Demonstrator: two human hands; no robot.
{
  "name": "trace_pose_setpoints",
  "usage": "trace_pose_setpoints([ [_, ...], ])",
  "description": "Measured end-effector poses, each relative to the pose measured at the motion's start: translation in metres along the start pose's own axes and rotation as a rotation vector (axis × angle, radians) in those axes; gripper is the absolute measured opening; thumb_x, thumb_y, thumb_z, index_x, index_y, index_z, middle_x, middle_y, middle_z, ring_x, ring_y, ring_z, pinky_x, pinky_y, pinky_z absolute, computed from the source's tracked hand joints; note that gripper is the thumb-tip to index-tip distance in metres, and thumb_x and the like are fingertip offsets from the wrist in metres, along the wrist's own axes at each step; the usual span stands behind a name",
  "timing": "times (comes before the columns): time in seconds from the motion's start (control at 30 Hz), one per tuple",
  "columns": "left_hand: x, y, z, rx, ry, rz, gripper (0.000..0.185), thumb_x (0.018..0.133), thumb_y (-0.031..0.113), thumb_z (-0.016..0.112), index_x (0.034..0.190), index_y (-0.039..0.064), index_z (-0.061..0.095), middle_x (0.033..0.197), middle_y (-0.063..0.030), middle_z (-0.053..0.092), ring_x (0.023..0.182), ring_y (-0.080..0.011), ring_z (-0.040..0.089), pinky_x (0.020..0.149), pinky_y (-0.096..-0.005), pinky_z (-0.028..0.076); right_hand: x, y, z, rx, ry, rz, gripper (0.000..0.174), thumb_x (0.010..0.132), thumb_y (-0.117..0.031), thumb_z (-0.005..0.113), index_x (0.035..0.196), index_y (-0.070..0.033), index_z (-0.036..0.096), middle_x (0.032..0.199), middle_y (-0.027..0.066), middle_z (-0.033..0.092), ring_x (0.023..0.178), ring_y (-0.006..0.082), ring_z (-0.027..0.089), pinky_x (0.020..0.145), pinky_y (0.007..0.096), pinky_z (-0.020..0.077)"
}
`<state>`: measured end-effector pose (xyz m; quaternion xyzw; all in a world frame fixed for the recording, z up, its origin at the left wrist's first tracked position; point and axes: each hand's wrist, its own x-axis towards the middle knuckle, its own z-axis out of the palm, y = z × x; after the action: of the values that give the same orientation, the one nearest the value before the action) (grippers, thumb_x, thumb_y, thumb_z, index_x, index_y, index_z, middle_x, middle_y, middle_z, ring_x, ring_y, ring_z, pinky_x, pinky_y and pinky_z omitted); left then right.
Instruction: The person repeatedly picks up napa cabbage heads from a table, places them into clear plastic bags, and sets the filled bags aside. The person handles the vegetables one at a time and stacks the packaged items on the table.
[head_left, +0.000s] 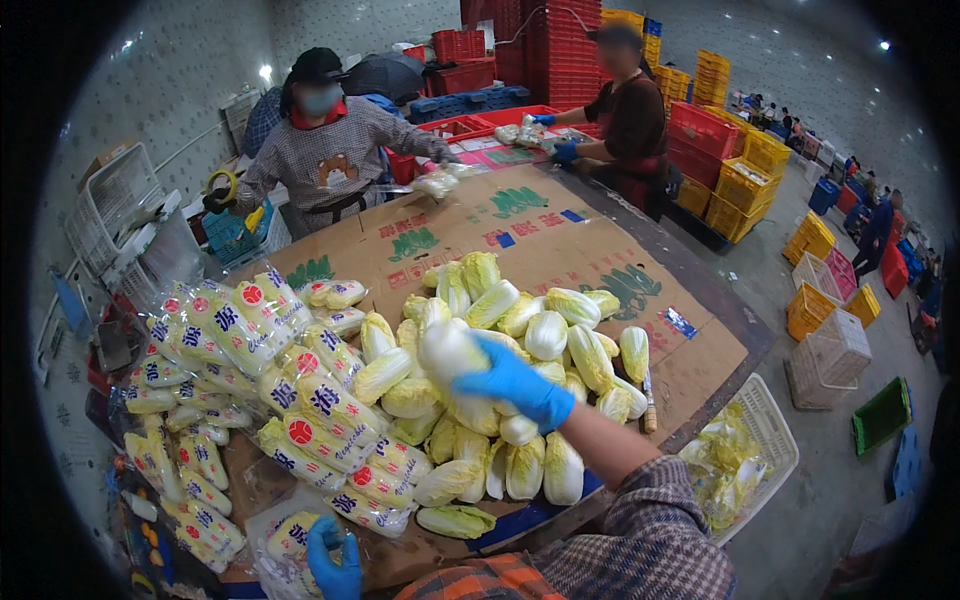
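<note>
My right hand (517, 379), in a blue glove, grips a small napa cabbage (450, 354) that is blurred by motion above the heap. Under and around it lies a pile of loose napa cabbages (544, 465). Low in the picture my left hand (335, 559), also gloved in blue, is at the right side of a clear plastic bag (262, 529). At least one cabbage (294, 534) shows in that bag; whether my fingers pinch the plastic is unclear. Printed bags of cabbages (330, 405) are stacked to the left of the loose heap.
Flattened cardboard (457, 217) covers the table. A wooden-handled knife (650, 416) lies right of the heap. Beside the table's right edge, a white crate (780, 457) holds trimmed leaves. Two co-workers (334, 150) (630, 127) handle packs across the table; one holds a tape roll (222, 184).
</note>
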<state>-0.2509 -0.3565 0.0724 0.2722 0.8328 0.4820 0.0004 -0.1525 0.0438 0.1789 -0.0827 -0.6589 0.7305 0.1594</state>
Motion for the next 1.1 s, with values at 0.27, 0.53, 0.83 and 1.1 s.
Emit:
trace_pose_setpoints([
  [0.27, 0.009, 0.064, 0.024, -0.559, -0.275, -0.102, 0.062, 0.088, 0.021, 0.068, 0.14, 0.002, 0.038, 0.122, -0.0106, 0.05, 0.104, -0.0193, 0.055, 0.089, -0.032, 0.048, -0.041, 0.042, 0.139, -1.107, -0.388, -0.529, 0.08, 0.068, -0.051, 0.075, 0.133, -0.01, 0.051, 0.089, 0.0125, 0.057, 0.084, 0.0326, 0.06, 0.072, 0.0433, 0.0473],
  [0.53, 0.0, 0.065, 0.002, -0.459, -0.182, -0.183, 0.05, 0.088, 0.02, 0.063, 0.13, 0.003, 0.043, 0.12, -0.0115, 0.053, 0.107, -0.0217, 0.053, 0.092, -0.034, 0.047, -0.058, 0.047, 0.132, -0.766, -0.258, -0.589, 0.09, 0.081, -0.049, 0.07, 0.151, -0.01, 0.029, 0.137, 0.02, 0.044, 0.122, 0.0341, 0.048, 0.102, 0.045, 0.0397],
  [0.83, -0.003, 0.064, -0.003, -0.478, -0.343, -0.017, 0.066, 0.087, 0.02, 0.067, 0.142, 0.003, 0.034, 0.133, -0.0131, 0.046, 0.123, -0.0244, 0.046, 0.104, -0.0377, 0.04, -0.076, 0.037, 0.128, 0.341, -0.492, 0.29, 0.053, 0.095, -0.021, 0.061, 0.141, -0.003, 0.043, 0.138, 0.0101, 0.051, 0.122, 0.0185, 0.05, 0.104, 0.0336, 0.0413],
  [1.1, -0.016, 0.031, -0.023, -0.29, -0.073, 0.088, 0.067, 0.084, 0.015, 0.075, 0.138, 0.001, 0.038, 0.128, -0.0145, 0.05, 0.106, -0.0231, 0.053, 0.091, -0.0352, 0.046, -0.05, 0.023, 0.155, 0.063, -0.442, 0.456, 0.047, 0.091, -0.019, 0.068, 0.135, -0.007, 0.054, 0.122, 0.0075, 0.061, 0.107, 0.0154, 0.059, 0.088, 0.03, 0.0518],
])
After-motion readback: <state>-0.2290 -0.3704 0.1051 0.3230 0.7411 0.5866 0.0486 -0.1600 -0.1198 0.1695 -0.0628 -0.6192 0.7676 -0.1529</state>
